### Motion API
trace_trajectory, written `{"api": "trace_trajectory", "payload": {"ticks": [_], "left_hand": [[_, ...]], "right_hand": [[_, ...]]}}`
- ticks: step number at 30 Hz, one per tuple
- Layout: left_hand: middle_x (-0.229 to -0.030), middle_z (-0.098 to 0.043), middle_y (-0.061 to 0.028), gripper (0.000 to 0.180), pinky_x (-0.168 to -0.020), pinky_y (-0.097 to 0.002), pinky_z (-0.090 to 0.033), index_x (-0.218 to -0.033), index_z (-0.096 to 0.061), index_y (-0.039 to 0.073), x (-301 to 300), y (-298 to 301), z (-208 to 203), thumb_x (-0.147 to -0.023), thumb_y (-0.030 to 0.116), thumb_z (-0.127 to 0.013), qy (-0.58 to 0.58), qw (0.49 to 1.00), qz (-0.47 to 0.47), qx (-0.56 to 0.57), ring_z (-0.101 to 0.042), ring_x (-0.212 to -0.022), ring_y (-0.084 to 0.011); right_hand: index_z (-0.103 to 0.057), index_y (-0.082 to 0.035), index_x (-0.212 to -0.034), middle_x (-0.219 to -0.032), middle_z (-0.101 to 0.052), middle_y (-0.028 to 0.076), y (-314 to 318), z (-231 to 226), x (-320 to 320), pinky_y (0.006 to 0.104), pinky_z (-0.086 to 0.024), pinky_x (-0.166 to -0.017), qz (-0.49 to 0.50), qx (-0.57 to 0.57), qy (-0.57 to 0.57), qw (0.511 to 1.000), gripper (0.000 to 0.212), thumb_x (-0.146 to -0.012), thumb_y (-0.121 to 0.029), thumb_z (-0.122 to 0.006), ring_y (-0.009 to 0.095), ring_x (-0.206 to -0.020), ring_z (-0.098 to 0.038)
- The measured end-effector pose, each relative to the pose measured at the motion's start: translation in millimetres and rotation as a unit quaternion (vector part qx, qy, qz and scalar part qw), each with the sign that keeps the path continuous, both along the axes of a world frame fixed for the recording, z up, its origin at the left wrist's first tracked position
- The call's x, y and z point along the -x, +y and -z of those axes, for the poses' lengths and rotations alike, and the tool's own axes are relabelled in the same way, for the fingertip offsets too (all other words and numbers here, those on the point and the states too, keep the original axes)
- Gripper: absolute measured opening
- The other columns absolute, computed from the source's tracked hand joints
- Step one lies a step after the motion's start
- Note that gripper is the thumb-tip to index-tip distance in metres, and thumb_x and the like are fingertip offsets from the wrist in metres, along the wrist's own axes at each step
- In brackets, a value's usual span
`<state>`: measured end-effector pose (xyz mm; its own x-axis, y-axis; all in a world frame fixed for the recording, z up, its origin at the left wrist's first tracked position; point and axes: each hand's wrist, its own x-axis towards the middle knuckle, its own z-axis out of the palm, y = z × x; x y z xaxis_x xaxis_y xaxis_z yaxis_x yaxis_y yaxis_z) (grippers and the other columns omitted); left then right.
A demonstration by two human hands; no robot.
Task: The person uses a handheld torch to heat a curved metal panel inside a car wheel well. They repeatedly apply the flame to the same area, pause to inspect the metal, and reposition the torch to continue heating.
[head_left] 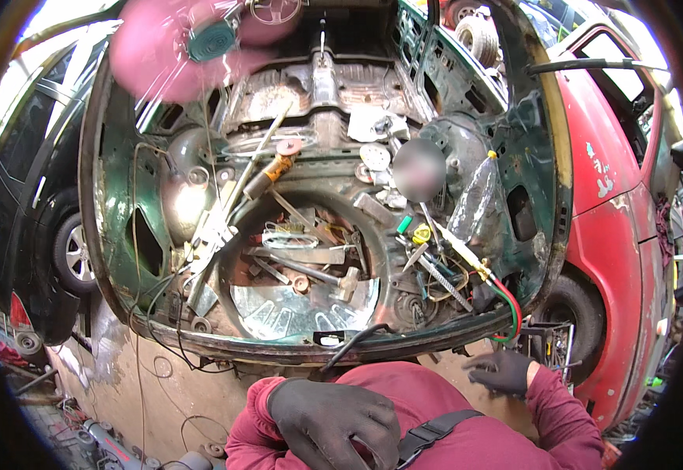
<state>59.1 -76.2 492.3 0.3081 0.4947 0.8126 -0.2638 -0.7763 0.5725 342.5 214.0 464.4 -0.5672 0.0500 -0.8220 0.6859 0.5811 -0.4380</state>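
My left hand (333, 423), in a black glove, is held close in front of my chest beside a black strap buckle (427, 435). Its fingers bend downward and press together; whatever they may hold is hidden. My right hand (502, 370), also gloved in black, is out to the right just below the car's rear edge, fingers apart and nothing in them. Nearest to it hang red and green hoses (512, 313), running to a gas torch (463, 249) in the open trunk. A hammer (345, 282) lies with metal pieces in the round spare-wheel well (235, 270).
An orange angle grinder (275, 172) lies behind the well. A clear plastic bottle (474, 204) leans at the trunk's right. Black cables (157, 329) hang over the left rear edge. A red car (608, 211) stands close on the right, a dark car (32, 188) on the left.
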Motion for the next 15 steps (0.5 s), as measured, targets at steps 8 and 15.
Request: {"api": "trace_trajectory", "payload": {"ticks": [8,15], "left_hand": [[-0.120,-0.074,-0.0103,0.021,-0.083,-0.0440,-0.055,-0.114,-0.085,0.011,-5,1,56,-0.100,0.026,-0.079,-0.150,0.987,-0.015,0.051,-0.069,-0.102,-0.0319],[-0.105,-0.076,-0.0187,0.024,-0.070,-0.0439,-0.058,-0.114,-0.084,0.006,38,-1,56,-0.094,0.019,-0.083,-0.156,0.976,-0.097,0.114,-0.074,-0.087,-0.0360]], "right_hand": [[-0.073,-0.004,-0.137,-0.129,-0.076,0.025,25,35,64,0.0455,-0.055,-0.107,0.033,-0.118,0.200,0.972,0.049,-0.103,-0.038,-0.067,0.042,-0.117,-0.073],[-0.066,-0.004,-0.147,-0.144,-0.064,0.027,62,105,47,0.0513,-0.045,-0.117,0.036,-0.292,0.293,0.909,0.053,-0.101,-0.030,-0.069,0.045,-0.137,-0.058]]}}
